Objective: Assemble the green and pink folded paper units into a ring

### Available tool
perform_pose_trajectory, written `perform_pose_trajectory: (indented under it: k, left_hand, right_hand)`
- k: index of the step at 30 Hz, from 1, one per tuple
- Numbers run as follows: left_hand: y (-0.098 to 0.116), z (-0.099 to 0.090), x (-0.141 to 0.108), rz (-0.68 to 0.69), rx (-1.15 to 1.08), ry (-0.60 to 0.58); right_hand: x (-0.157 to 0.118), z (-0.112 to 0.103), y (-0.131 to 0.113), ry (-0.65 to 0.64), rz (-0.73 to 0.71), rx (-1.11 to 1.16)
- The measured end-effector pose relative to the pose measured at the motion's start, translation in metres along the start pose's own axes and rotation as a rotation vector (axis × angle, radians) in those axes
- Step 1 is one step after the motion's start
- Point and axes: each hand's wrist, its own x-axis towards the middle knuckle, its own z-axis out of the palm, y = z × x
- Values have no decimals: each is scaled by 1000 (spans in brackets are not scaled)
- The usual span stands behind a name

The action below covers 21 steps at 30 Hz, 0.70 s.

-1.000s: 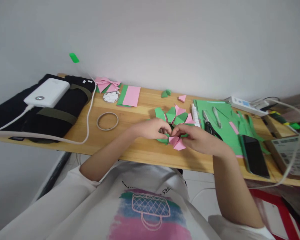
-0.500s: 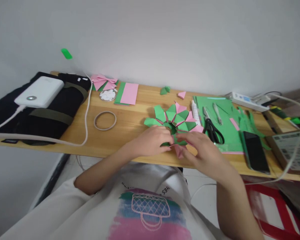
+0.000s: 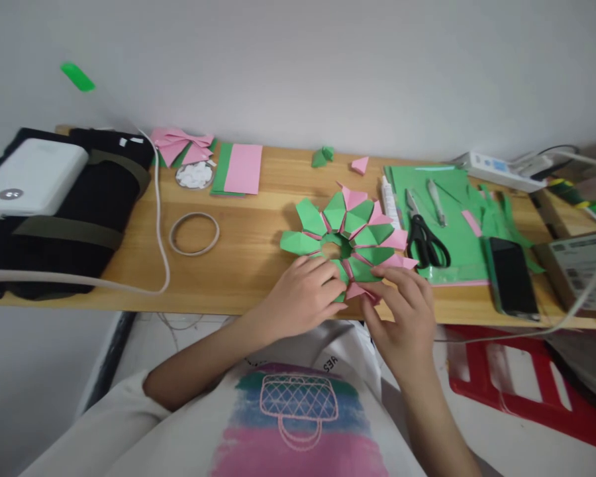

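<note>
Together pinching the lower rim of a green-and-pink folded-paper ring (image 3: 370,235) with left hand (image 3: 308,291) and right hand (image 3: 404,315), at center frame on the worktop (image 3: 248,265), just left of a white tube (image 3: 390,204) and black scissors (image 3: 420,233).

The left hand (image 3: 312,291) and right hand (image 3: 401,310) are holding the near side of a green-and-pink paper ring (image 3: 334,212); black-handled scissors (image 3: 418,233) are lying to its right.

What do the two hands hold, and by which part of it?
A pink and green paper ring, by its near edge: the left hand further left, the right hand further right. The exact grip is partly hidden.
</note>
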Motion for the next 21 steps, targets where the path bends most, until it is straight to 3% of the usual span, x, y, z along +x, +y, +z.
perform_pose_trajectory:
  k: [10,21]
  left_hand:
    - [3,0,15,-88,-110,-40]
    - [-4,-7,15,82,-50,-46]
  right_hand:
    - [-4,6,-2,96,63,50]
    - [-17,7,2,59,66,-27]
